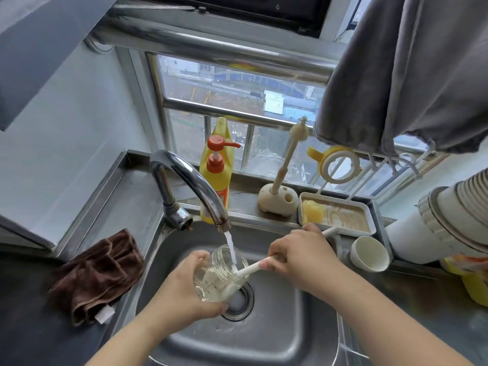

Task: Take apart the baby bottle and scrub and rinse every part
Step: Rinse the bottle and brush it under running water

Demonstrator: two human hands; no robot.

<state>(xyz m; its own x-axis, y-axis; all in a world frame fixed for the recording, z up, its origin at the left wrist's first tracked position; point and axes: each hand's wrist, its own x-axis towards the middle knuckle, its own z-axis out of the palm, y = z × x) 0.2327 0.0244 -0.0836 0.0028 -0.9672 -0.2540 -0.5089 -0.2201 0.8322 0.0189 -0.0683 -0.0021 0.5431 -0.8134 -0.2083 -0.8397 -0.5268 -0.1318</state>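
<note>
L grip (190, 286) holds bottle (219, 276), R grip (298, 257) brush (253, 270) | steel sink (277, 326) | window (237, 88) behind

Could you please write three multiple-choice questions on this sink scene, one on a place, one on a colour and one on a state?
1. Where does the brown cloth lie?
A. On the counter left of the sink
B. Inside the sink
C. On the window rail

2. What colour is the pump on the yellow soap bottle?
A. Blue
B. Orange
C. White

3. What is the state of the tap?
A. Off
B. Running into the bottle
C. Dripping onto the cloth

Answers:
1 A, the cloth sits on the steel counter beside the basin.
2 B, the pump head is orange.
3 B, a stream falls into the clear bottle, which the left hand holds while the right hand works a white brush in it.
</note>
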